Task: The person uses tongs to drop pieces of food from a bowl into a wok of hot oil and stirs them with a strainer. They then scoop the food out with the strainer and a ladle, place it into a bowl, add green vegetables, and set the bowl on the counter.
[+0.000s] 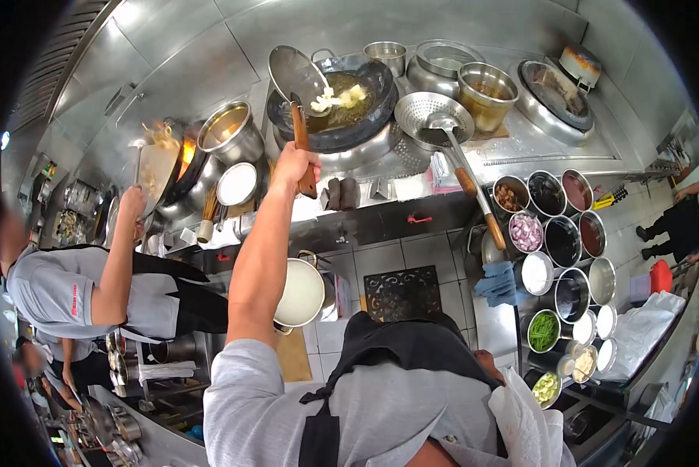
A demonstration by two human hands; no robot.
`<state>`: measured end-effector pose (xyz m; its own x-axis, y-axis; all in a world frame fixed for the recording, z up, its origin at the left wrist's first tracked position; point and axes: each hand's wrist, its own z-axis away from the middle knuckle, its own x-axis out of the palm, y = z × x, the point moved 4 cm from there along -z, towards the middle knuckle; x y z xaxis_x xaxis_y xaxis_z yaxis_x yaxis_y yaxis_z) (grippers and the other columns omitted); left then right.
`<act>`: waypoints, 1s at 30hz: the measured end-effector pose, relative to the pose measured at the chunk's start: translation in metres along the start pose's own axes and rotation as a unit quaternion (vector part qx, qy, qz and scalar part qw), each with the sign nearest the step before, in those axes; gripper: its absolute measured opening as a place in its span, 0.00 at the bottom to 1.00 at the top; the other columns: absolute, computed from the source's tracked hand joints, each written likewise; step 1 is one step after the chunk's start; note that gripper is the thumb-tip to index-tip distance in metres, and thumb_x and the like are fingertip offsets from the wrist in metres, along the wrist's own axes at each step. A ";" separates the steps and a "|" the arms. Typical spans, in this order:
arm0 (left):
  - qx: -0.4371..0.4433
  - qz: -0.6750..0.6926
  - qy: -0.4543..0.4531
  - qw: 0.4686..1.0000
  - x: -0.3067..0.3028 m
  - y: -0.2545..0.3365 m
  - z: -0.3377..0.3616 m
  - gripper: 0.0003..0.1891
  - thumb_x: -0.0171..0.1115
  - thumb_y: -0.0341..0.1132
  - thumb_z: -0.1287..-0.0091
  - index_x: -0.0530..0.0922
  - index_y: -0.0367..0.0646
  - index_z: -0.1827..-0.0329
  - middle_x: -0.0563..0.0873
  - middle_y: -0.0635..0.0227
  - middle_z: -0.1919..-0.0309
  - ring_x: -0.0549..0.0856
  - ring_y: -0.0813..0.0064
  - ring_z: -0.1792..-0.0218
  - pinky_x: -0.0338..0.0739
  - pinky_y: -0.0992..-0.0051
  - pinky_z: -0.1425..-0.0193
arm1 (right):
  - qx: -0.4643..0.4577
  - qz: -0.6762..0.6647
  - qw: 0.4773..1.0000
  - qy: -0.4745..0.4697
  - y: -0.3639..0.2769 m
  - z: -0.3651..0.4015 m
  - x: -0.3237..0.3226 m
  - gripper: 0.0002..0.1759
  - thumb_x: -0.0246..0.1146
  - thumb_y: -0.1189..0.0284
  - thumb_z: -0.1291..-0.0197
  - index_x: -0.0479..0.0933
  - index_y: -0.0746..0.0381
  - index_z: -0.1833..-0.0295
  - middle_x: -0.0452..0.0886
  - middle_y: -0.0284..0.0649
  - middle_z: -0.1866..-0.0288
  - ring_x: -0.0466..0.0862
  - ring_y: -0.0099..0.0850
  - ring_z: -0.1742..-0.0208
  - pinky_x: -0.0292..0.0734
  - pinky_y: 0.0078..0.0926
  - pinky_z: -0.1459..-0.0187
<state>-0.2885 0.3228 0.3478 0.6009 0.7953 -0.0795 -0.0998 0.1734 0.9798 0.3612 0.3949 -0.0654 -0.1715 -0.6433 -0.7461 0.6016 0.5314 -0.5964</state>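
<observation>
My left hand (296,165) is closed round the wooden handle of a strainer (296,71). The strainer's round grey bowl is tilted over the left side of a large dark wok (380,89). Pale yellow food pieces (340,98) spread from its lower edge across the yellowish oil (348,117) in the wok. My right hand (486,364) shows only as a small patch by my right hip, beside a white cloth (527,416); its fingers are hidden. Right of the wok, a perforated strainer (423,117) and a ladle (443,122) lie with their handles pointing toward me.
Metal pots, including one of oil (487,97), stand along the back. A co-worker (104,292) works at a flaming wok (180,167) on the left. Ingredient containers (561,240) line the right counter. A white-filled pot (299,294) stands below my left forearm. A black mat (402,292) lies on the floor.
</observation>
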 end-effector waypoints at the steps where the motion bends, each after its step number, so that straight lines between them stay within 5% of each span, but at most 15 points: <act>1: 0.008 -0.006 0.005 1.000 0.000 0.008 -0.005 0.14 0.55 0.19 0.44 0.65 0.36 0.56 0.77 0.60 0.79 0.78 0.70 0.84 0.77 0.66 0.82 | 0.035 -0.064 0.997 0.001 0.004 -0.005 0.004 0.10 0.66 0.67 0.55 0.79 0.62 0.68 0.83 0.47 0.68 0.83 0.46 0.63 0.78 0.45 0.60; 3: 0.002 -0.045 -0.004 0.999 -0.003 0.009 -0.009 0.17 0.54 0.19 0.43 0.64 0.38 0.52 0.77 0.61 0.76 0.78 0.72 0.83 0.76 0.68 0.82 | -0.011 -0.047 0.999 0.019 0.004 -0.019 0.009 0.08 0.65 0.68 0.51 0.78 0.62 0.68 0.82 0.47 0.70 0.83 0.44 0.70 0.79 0.42 0.68; 4: 0.003 -0.058 0.007 0.998 -0.012 0.001 -0.015 0.17 0.54 0.19 0.42 0.64 0.39 0.51 0.78 0.61 0.76 0.77 0.73 0.83 0.76 0.69 0.82 | 0.272 -0.328 0.904 -0.023 -0.018 -0.019 -0.010 0.05 0.62 0.70 0.43 0.76 0.61 0.65 0.80 0.44 0.74 0.79 0.36 0.82 0.73 0.37 0.81; 5: 0.009 -0.069 0.017 0.997 -0.020 0.000 -0.021 0.17 0.54 0.19 0.42 0.64 0.40 0.50 0.78 0.61 0.75 0.77 0.73 0.83 0.76 0.70 0.82 | 0.309 -0.365 0.878 -0.013 -0.033 -0.026 -0.017 0.04 0.60 0.71 0.41 0.75 0.60 0.63 0.79 0.42 0.75 0.78 0.34 0.83 0.71 0.34 0.83; 8: 0.015 -0.096 0.056 0.994 -0.029 0.011 -0.024 0.17 0.53 0.20 0.43 0.64 0.40 0.50 0.77 0.61 0.76 0.77 0.73 0.83 0.75 0.69 0.83 | 0.386 -0.466 0.796 0.008 -0.041 -0.042 -0.023 0.07 0.59 0.71 0.39 0.72 0.58 0.56 0.75 0.39 0.77 0.74 0.30 0.85 0.67 0.29 0.86; 11: 0.027 -0.129 0.097 0.986 -0.046 0.015 -0.034 0.15 0.50 0.23 0.41 0.65 0.39 0.50 0.76 0.61 0.77 0.77 0.71 0.83 0.74 0.68 0.83 | 0.384 -0.491 0.781 0.019 -0.051 -0.049 -0.030 0.06 0.60 0.70 0.39 0.73 0.58 0.58 0.75 0.39 0.77 0.73 0.30 0.86 0.67 0.27 0.86; 14: 0.037 -0.204 0.131 0.969 -0.054 0.024 -0.034 0.14 0.47 0.25 0.40 0.65 0.38 0.50 0.76 0.61 0.79 0.77 0.70 0.84 0.74 0.67 0.83 | 0.378 -0.461 0.803 0.008 -0.055 -0.044 -0.032 0.06 0.60 0.70 0.39 0.73 0.58 0.58 0.75 0.39 0.77 0.73 0.30 0.86 0.67 0.27 0.86; 16: 0.041 -0.223 0.136 0.964 -0.061 0.011 -0.037 0.14 0.48 0.25 0.40 0.65 0.38 0.50 0.76 0.61 0.80 0.77 0.69 0.85 0.74 0.67 0.83 | 0.270 -0.392 0.879 -0.021 -0.033 -0.038 -0.013 0.06 0.60 0.70 0.39 0.73 0.58 0.59 0.75 0.38 0.77 0.73 0.30 0.85 0.65 0.26 0.87; 19: 0.028 -0.213 0.110 0.970 -0.061 -0.011 -0.031 0.17 0.49 0.24 0.41 0.64 0.37 0.47 0.76 0.60 0.80 0.77 0.68 0.86 0.75 0.66 0.83 | 0.184 -0.243 0.952 0.000 -0.038 -0.029 -0.022 0.07 0.63 0.67 0.46 0.76 0.58 0.64 0.78 0.40 0.76 0.80 0.38 0.76 0.75 0.37 0.74; 20: 0.019 -0.185 0.087 0.979 -0.056 -0.016 -0.021 0.18 0.49 0.23 0.41 0.64 0.37 0.46 0.77 0.60 0.80 0.77 0.68 0.85 0.75 0.67 0.83 | 0.056 -0.140 0.988 0.023 -0.016 -0.024 -0.007 0.08 0.63 0.67 0.48 0.77 0.58 0.65 0.80 0.41 0.75 0.82 0.41 0.72 0.77 0.39 0.69; 23: -0.011 -0.080 0.024 0.996 -0.039 -0.025 0.010 0.15 0.55 0.22 0.41 0.66 0.39 0.51 0.79 0.61 0.76 0.78 0.72 0.83 0.75 0.70 0.83 | 0.033 -0.110 0.993 0.002 0.000 -0.016 0.009 0.10 0.63 0.64 0.58 0.78 0.58 0.70 0.82 0.44 0.71 0.83 0.48 0.60 0.78 0.43 0.53; 28: -0.002 0.057 0.003 0.998 -0.014 -0.023 0.039 0.20 0.56 0.21 0.41 0.64 0.39 0.46 0.80 0.59 0.74 0.78 0.71 0.82 0.77 0.69 0.81 | -0.038 0.072 0.996 -0.046 -0.019 -0.016 -0.009 0.10 0.63 0.64 0.57 0.79 0.58 0.70 0.83 0.45 0.70 0.83 0.48 0.61 0.79 0.44 0.58; 30: 0.011 0.103 -0.001 0.995 -0.011 -0.025 0.034 0.19 0.57 0.21 0.40 0.64 0.40 0.47 0.80 0.58 0.73 0.79 0.71 0.81 0.78 0.69 0.80 | 0.092 -0.144 0.983 -0.067 -0.009 -0.029 0.001 0.08 0.63 0.66 0.53 0.78 0.58 0.68 0.83 0.44 0.71 0.84 0.44 0.66 0.79 0.42 0.64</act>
<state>-0.2660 0.2897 0.3302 0.5707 0.8117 0.1243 -0.2042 -0.0064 0.9789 0.3332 0.4052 -0.0698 -0.2575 -0.8261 -0.5013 0.6765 0.2163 -0.7040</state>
